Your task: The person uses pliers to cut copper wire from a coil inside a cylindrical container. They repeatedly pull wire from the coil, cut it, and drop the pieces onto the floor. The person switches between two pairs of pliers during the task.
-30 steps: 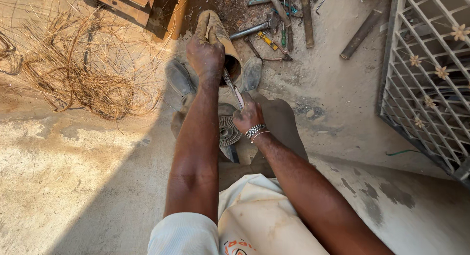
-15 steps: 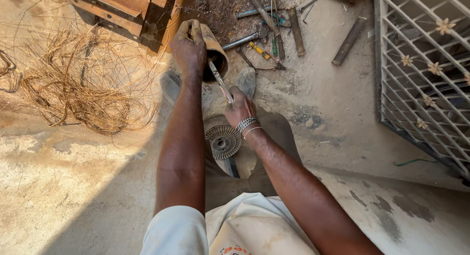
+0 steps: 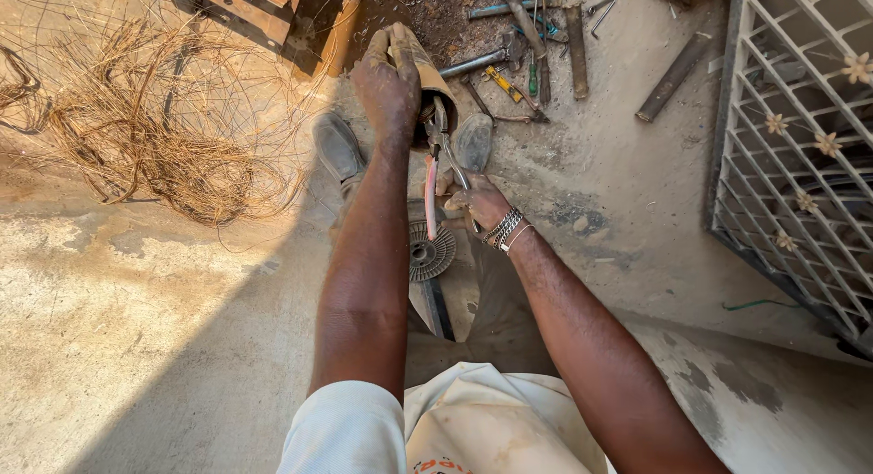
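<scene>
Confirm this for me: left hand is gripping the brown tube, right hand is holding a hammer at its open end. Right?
Not quite. The head view shows the right hand holding pliers with pink handles, not a hammer. The left hand does grip the brown tube.

Light: harsh sun, bright on the concrete floor (image 3: 136, 347).
Shadow: the person's, dark across the floor's middle.
Sharpness: crisp; the metal grille (image 3: 800, 146) at the floor's right edge perhaps slightly bowed.

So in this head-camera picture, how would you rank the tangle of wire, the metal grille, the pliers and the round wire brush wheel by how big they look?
1. Tangle of wire and metal grille: alike, and the grille is cut off by the frame.
2. Pliers.
3. Wire brush wheel, partly hidden by the left arm, so this is unsure.
</scene>
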